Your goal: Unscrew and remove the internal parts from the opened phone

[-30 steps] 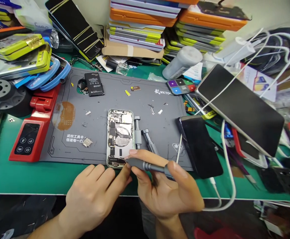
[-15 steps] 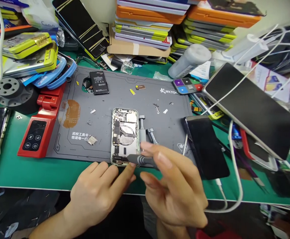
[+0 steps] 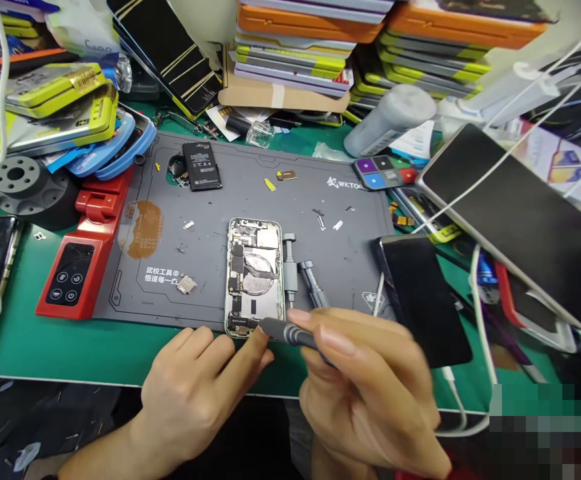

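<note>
Unscrewing at the bottom edge of the opened phone (image 3: 253,277) on the grey mat (image 3: 320,200): the screwdriver (image 3: 283,331) is pinched in the right hand (image 3: 370,393), while the phone is steadied by the left hand (image 3: 195,393), fingers resting loosely spread; a steady, upright tip is judged necessary next.

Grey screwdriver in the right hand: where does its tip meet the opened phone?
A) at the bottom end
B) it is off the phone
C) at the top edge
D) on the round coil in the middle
A: the right hand holds the grey screwdriver with its tip at the opened phone's bottom end, beside the left hand's fingers.
</note>
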Demonstrator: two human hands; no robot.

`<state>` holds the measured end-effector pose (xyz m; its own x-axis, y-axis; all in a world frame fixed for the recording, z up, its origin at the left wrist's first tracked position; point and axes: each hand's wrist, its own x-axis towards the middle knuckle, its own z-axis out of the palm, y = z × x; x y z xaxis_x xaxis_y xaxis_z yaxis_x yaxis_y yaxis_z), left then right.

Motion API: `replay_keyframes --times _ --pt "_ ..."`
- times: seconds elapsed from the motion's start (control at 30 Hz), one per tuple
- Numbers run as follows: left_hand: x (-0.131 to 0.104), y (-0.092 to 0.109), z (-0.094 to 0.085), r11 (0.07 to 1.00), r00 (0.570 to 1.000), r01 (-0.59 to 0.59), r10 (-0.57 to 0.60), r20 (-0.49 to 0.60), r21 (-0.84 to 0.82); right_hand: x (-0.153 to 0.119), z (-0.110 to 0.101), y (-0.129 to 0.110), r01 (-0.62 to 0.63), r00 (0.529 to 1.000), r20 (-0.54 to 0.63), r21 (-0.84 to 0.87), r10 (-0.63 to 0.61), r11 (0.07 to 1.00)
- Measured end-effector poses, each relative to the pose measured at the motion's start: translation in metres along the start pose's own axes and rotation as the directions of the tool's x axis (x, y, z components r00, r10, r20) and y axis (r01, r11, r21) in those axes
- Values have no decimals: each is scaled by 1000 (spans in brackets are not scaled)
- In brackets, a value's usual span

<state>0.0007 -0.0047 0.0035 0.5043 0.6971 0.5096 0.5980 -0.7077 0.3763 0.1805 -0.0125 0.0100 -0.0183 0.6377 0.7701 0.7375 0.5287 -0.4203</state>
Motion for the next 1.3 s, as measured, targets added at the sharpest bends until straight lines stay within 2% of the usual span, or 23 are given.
replay_keyframes --times 0.1,0.27,0.37,0.43,0.5,0.53,0.57,0.73,0.83,1.03,1.3 --pt "0 0 1 1000 1000 -7 7 -8 8 -1 4 1 -18 995 -96 -9 17 1000" --pt "-1 1 2 1000 1000 13 -12 -19 13 1 10 1 -18 990 -139 -6 17 1000" --pt "-2 2 2 999 999 21 -20 -37 27 -1 11 2 -22 998 -53 81 26 997" --pt "-2 2 3 999 999 25 -23 -43 39 -5 8 2 -90 996 10 157 89 983" --pt "-3 2 3 999 999 21 -19 -40 47 -11 2 1 -178 982 -18 204 186 963" --pt "-4 1 3 999 999 16 -14 -36 50 -14 0 1 -184 963 -154 229 222 956" --pt "-4 1 3 999 999 10 -9 -31 51 -17 -2 0 -255 922 -224 262 315 931" --pt "-4 -1 3 999 1000 -4 4 -6 49 -22 1 -2 -297 917 -119 440 382 848" --pt "-3 -2 3 999 1000 -11 11 -1 53 -20 5 -2 -304 910 -120 458 397 835" --pt "-1 -1 2 998 1000 -20 20 6 54 -14 5 -5 -340 916 -31 466 399 817" --pt "-1 -2 2 998 1000 -16 16 9 55 -12 5 -5 -360 904 -43 462 426 810"
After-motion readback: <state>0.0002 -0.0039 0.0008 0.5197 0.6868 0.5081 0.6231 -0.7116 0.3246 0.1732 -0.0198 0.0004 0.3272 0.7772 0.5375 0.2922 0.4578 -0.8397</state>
